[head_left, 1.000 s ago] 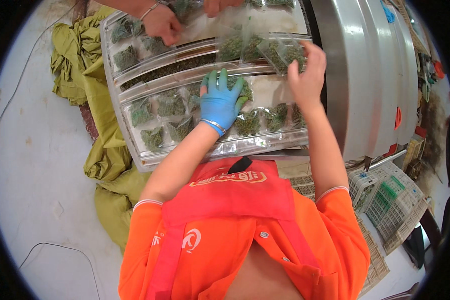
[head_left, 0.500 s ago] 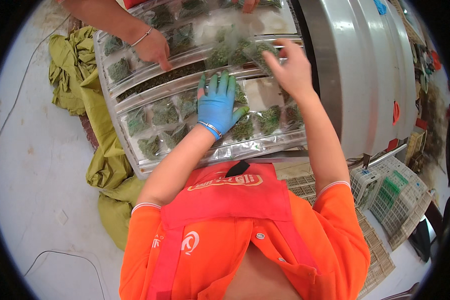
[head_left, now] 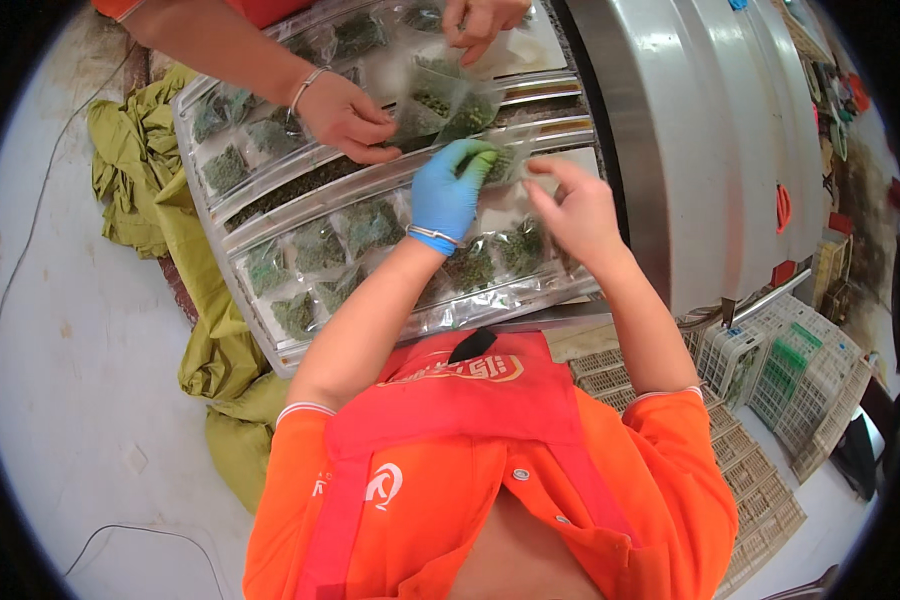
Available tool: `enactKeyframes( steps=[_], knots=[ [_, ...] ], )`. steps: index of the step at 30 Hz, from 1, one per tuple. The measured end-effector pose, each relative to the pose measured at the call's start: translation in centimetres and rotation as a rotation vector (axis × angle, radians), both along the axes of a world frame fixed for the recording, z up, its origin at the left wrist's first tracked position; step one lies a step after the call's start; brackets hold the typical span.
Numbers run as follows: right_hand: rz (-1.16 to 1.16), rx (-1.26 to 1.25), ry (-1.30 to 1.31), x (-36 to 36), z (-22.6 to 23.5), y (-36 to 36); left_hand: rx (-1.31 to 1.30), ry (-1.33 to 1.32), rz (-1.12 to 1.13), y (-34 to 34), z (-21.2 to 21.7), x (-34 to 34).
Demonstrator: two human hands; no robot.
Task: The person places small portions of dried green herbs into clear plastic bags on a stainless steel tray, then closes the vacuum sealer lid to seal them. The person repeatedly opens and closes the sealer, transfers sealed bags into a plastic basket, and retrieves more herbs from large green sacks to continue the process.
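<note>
My left hand [head_left: 448, 192], in a blue glove with green-stained fingertips, is closed on a small clear bag of green granules [head_left: 502, 166]. Just right of that bag, my bare right hand [head_left: 578, 208] has thumb and forefinger apart, with nothing visible between them. Beneath both hands is a metal-framed tray [head_left: 410, 318] on which similar clear bags [head_left: 318, 246] lie in rows. A co-worker's hand [head_left: 348, 118] reaches in from the far left, near more clear bags of green granules [head_left: 468, 114]. The co-worker's other hand [head_left: 478, 24] is above the far edge of these bags.
Right of the tray stands a large curved metal housing [head_left: 730, 150]. Olive-green cloth [head_left: 195, 270] hangs along the left side. Plastic crates [head_left: 785, 360] and slatted mats [head_left: 740, 470] sit on the floor at lower right. A thin cable [head_left: 30, 220] runs over the pale floor.
My left hand has gone from lying flat over the bags to closing on one. My right hand has come lower and nearer to it. The co-worker's hands have moved closer in.
</note>
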State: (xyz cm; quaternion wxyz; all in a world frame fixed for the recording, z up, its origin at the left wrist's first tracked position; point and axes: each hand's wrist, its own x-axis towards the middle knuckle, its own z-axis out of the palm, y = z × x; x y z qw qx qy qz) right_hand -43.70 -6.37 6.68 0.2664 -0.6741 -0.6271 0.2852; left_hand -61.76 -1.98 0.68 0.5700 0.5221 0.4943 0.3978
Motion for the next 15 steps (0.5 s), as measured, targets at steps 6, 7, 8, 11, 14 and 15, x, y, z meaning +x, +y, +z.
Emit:
enactKeyframes(
  steps=[6,7,8,11,14,15],
  knots=[
    [-0.168,-0.169,0.526,2.5,-1.9,3.9,-0.14,-0.249,0.109,0.1,0.6,1.3],
    [-0.168,-0.177,0.513,2.6,-1.5,4.0,-0.153,-0.239,0.155,0.1,1.6,1.3],
    [-0.166,-0.186,0.5,2.7,-0.7,4.1,-0.214,-0.239,0.146,0.1,1.7,0.7],
    [-0.053,-0.278,0.302,2.9,0.4,3.8,-0.243,-0.103,0.098,-0.6,1.8,-1.1],
    [0.118,-0.331,-0.042,2.7,-0.8,3.9,0.425,0.79,-0.118,-1.1,1.0,-2.4],
    [0.147,-0.286,-0.169,2.3,-2.0,4.0,0.511,0.999,-0.131,-1.1,0.9,-2.1]
  ],
)
